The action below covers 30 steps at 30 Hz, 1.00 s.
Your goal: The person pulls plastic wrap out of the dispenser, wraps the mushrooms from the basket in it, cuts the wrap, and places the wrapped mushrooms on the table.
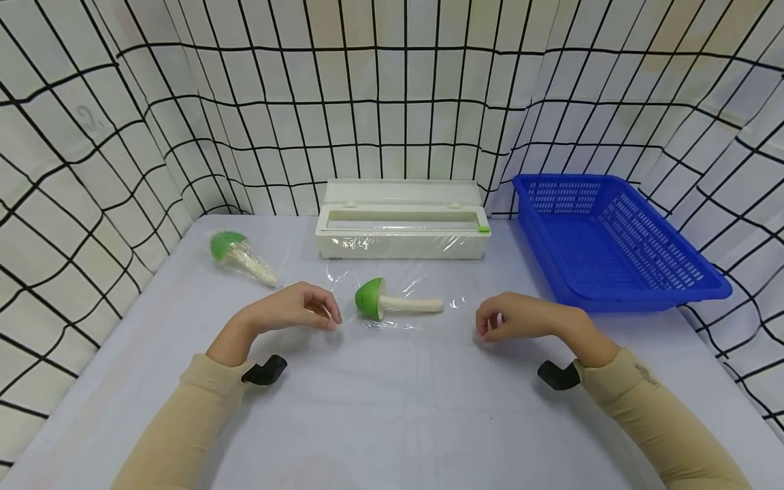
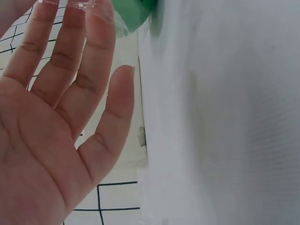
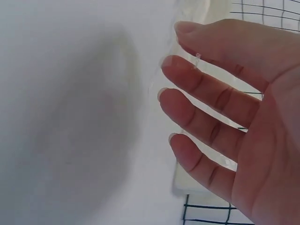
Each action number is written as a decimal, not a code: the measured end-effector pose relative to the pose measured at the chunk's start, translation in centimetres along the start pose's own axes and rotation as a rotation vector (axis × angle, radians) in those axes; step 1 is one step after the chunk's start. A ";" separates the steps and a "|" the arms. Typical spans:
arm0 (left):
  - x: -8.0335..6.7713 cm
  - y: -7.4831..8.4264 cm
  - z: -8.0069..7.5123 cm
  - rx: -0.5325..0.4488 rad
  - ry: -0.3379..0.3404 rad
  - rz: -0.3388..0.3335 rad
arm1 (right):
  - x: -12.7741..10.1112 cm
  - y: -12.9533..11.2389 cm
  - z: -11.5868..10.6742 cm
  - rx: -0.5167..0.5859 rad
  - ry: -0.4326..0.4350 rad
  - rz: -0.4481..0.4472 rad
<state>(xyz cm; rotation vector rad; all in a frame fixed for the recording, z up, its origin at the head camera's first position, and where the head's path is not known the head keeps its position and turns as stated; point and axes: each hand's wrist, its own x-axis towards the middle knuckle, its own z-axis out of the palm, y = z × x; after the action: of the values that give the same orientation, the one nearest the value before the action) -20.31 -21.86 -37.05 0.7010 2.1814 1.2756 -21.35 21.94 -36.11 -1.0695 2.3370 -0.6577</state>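
A toy mushroom (image 1: pixel 409 305) with a green cap and pale stem lies sideways on clear plastic wrap (image 1: pixel 398 325) in the middle of the table. My left hand (image 1: pixel 297 307) is beside its cap, thumb and index finger close together at the wrap's left side. Wrinkled film crosses those fingertips in the left wrist view, where the green cap (image 2: pixel 133 14) also shows. Past the stem end, my right hand (image 1: pixel 520 316) pinches the film's right side between thumb and index finger. Its other fingers (image 3: pixel 187 108) are loosely bent. The thin film's full outline is hard to see.
Behind the mushroom stands a white wrap dispenser (image 1: pixel 401 245) with its lid raised. Another green-capped mushroom (image 1: pixel 226 243), wrapped in film, lies at the back left. A blue plastic basket (image 1: pixel 649 299) sits at the right. Black wire mesh (image 1: pixel 404 102) encloses the sides and back.
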 end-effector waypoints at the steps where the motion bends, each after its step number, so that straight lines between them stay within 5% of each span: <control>1: 0.0 0.1 0.0 0.008 0.006 0.008 | 0.0 -0.2 -0.2 -0.005 0.009 -0.006; 8: 0.4 0.3 -0.1 0.016 0.090 0.056 | 0.4 -0.6 -1.8 -0.024 0.093 -0.056; 21: 1.4 -0.5 -0.7 -0.088 0.309 0.034 | 1.3 1.7 -2.6 0.250 0.217 -0.049; 30: 1.9 -1.4 -1.0 -0.168 0.430 0.040 | 1.9 3.1 -2.6 0.339 0.228 -0.001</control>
<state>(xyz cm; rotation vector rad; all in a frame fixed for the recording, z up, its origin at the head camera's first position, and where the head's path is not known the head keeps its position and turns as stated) -22.60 -21.85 -38.17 0.4342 2.3565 1.7374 -25.70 22.82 -36.44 -0.8795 2.2951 -1.1820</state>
